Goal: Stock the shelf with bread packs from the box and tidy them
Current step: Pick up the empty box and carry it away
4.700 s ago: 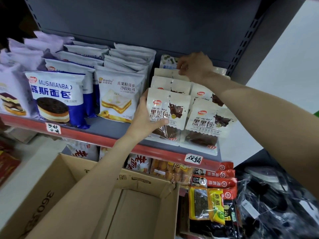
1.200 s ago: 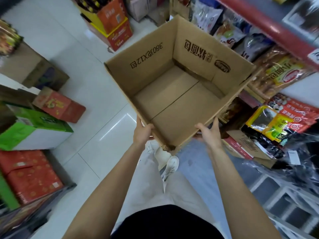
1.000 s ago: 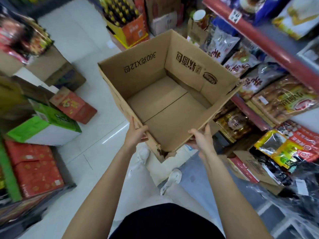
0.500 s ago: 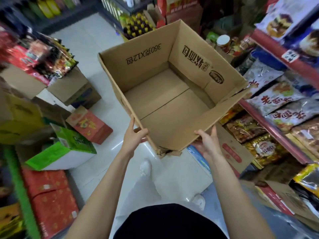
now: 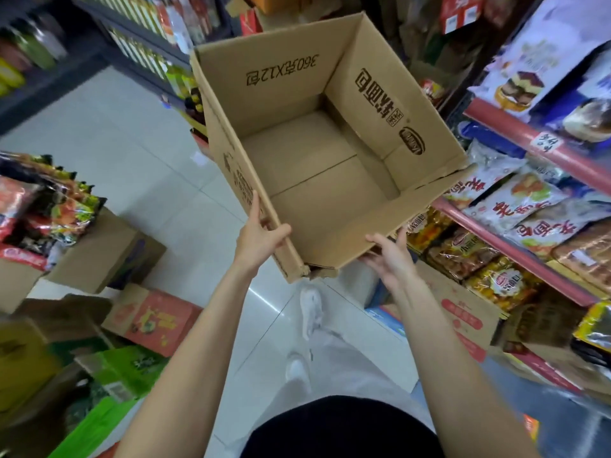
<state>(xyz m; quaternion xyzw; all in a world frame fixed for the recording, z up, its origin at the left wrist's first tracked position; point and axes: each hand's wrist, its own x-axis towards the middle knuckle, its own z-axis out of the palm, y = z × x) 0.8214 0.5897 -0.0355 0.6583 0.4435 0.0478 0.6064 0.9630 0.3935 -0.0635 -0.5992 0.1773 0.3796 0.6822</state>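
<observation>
An open brown cardboard box (image 5: 307,180) is held up in the air in front of me, with nothing inside it. My left hand (image 5: 259,238) grips its near left wall, thumb over the rim and fingers on the outside. My right hand (image 5: 388,256) holds the near right corner from below, thumb on the edge. Bread packs (image 5: 542,71) stand on the red-edged shelf (image 5: 535,143) at the upper right, beyond the box.
Lower shelves on the right hold snack bags (image 5: 515,206). Cartons (image 5: 463,319) sit on the floor by the shelf foot. More boxes (image 5: 155,319) and snack bags pile up at the left. A bottle rack (image 5: 142,44) stands behind. White tiled floor (image 5: 139,160) runs between.
I let go of the shelf packs, then picked up the box. Over the last second I have lifted it higher and turned left, away from the shelf.
</observation>
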